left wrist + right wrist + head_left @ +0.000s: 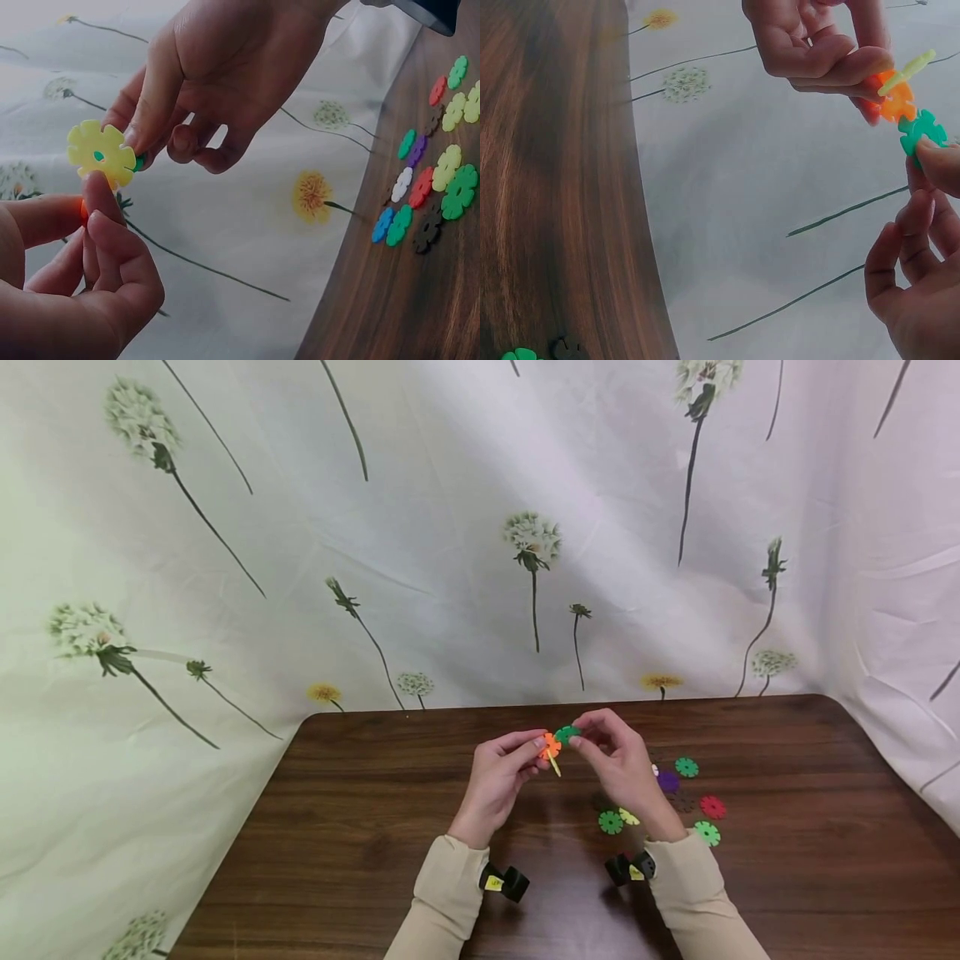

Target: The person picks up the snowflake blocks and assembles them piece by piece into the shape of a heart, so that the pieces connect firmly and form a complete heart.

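Note:
My left hand (pixel 501 777) pinches an orange notched plastic disc (pixel 551 745) between thumb and fingers, above the table. A yellow disc (pixel 100 154) sits on the orange one, seen edge-on in the head view and face-on in the left wrist view. Between the thumb and fingers of my right hand (pixel 619 766) is a green disc (pixel 922 133). Its edge meets the orange disc's edge in the right wrist view. The fingers cover part of both the orange and the green discs.
Several loose discs lie on the brown wooden table (pixel 345 827) near the right forearm, among them a red one (pixel 712 807), a purple one (pixel 667 782) and a light green one (pixel 707 833). Behind the table hangs a white cloth (pixel 450 568) with a dandelion print.

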A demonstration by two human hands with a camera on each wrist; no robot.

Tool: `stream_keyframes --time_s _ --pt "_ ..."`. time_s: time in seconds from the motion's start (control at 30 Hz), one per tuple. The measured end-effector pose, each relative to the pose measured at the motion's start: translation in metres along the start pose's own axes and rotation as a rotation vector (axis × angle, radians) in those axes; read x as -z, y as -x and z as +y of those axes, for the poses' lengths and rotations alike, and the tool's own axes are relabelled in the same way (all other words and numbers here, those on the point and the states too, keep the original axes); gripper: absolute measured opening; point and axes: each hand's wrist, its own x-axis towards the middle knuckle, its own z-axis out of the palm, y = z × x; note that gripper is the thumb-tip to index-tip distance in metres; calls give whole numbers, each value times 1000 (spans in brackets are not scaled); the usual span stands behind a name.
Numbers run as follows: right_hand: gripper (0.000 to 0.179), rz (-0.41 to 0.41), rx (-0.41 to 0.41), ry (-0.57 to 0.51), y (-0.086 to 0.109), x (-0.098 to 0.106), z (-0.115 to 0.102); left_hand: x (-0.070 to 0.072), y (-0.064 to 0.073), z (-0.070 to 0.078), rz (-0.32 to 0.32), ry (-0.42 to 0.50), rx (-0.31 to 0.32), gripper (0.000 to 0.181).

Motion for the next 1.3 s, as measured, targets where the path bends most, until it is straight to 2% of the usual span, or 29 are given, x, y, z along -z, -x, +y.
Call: stream_keyframes --time_s 0.27,0.6,0.77,1.3 --pt "14 12 15 -13 1 -2 2 1 1 1 4 0 -1 31" --pt "12 48 -39 -6 3 -9 -7 3 2 1 9 5 0 33" --pt "12 65 -39 -5 3 -11 -11 3 2 1 13 16 -4 31" --pt "14 25 7 -51 1 -4 0 6 1 2 -98 3 60 34"
